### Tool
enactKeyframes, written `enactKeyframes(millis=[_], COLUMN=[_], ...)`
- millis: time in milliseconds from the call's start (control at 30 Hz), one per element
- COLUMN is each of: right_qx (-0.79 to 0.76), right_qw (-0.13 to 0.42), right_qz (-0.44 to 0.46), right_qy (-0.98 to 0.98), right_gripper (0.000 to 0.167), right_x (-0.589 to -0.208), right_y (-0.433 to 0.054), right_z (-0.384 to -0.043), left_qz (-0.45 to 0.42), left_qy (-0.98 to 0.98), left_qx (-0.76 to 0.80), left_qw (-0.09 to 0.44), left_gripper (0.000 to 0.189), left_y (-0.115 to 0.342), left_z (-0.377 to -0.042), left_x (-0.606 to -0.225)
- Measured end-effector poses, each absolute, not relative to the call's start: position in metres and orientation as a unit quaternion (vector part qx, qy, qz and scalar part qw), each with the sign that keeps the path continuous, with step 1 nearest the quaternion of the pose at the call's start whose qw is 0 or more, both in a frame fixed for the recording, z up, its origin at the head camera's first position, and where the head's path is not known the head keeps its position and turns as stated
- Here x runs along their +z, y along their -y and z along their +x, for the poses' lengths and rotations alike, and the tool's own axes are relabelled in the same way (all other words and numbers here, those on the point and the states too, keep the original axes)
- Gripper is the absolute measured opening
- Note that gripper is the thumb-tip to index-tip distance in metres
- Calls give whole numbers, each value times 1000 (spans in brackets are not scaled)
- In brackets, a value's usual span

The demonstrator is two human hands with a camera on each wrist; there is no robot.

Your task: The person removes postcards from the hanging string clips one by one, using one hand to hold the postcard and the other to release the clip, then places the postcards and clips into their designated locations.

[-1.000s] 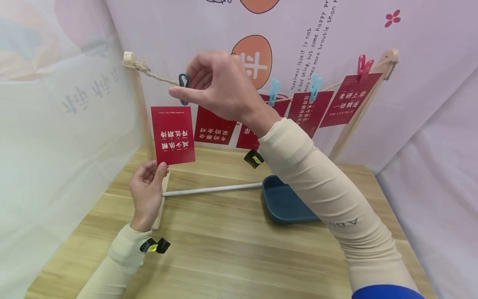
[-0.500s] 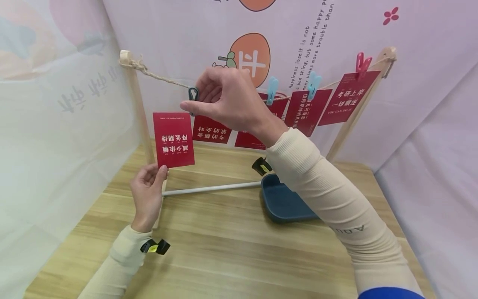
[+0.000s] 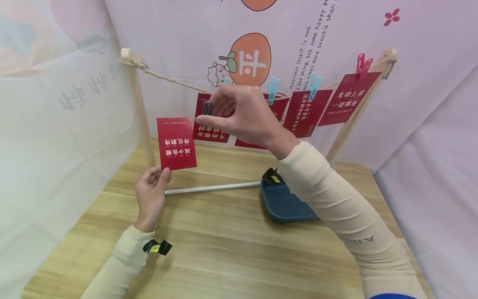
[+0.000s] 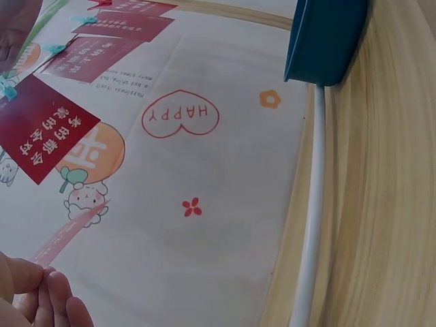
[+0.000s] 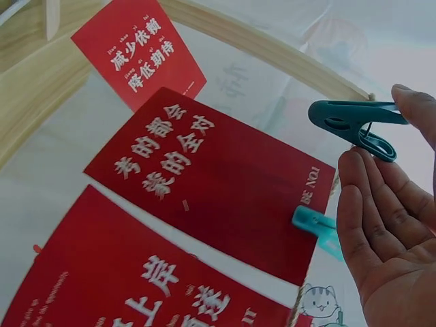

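Observation:
My left hand (image 3: 152, 197) pinches a red card (image 3: 176, 143) by its lower left corner, and the white writing on it reads upside down in the head view. In the left wrist view that card (image 4: 68, 235) appears nearly edge-on. Between thumb and fingers, my right hand (image 3: 246, 118) holds a dark teal clothespin (image 5: 354, 119). It overlaps a hanging red card (image 5: 211, 184) in the head view, to the right of the held card. A light blue clothespin (image 5: 315, 221) clips that hanging card to a twine line (image 3: 171, 79).
The line spans two wooden posts (image 3: 139, 112). More red cards (image 3: 308, 112) hang along it from light blue and pink clothespins (image 3: 363, 66). A white rod (image 3: 213, 188) crosses low between the posts. A dark blue tray (image 3: 267, 203) sits on the wooden table (image 3: 224, 253), partly behind my right forearm.
My right hand has moved right and down with the clothespin, from over the left stretch of the line to in front of the hanging card. My left hand and its card have lowered slightly.

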State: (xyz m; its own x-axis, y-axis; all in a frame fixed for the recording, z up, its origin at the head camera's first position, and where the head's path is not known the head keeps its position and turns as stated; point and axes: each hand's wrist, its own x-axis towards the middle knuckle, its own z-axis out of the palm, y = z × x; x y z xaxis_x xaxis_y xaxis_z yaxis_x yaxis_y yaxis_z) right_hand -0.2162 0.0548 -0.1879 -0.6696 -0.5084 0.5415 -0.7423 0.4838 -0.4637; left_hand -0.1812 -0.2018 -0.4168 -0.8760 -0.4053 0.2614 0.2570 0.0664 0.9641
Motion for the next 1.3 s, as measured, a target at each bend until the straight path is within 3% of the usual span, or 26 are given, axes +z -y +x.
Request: enactKeyframes(millis=[1300], right_qx=[331], right_qw=[84], right_qz=[269], right_qy=[901], right_gripper=[39], right_x=[-261], right_y=[-127], right_z=[-210], left_qz=[93], left_qy=[702], left_qx=[-679], left_qw=[192], left_gripper=[31], left_y=[202], left_z=[-196], left_x=[-444])
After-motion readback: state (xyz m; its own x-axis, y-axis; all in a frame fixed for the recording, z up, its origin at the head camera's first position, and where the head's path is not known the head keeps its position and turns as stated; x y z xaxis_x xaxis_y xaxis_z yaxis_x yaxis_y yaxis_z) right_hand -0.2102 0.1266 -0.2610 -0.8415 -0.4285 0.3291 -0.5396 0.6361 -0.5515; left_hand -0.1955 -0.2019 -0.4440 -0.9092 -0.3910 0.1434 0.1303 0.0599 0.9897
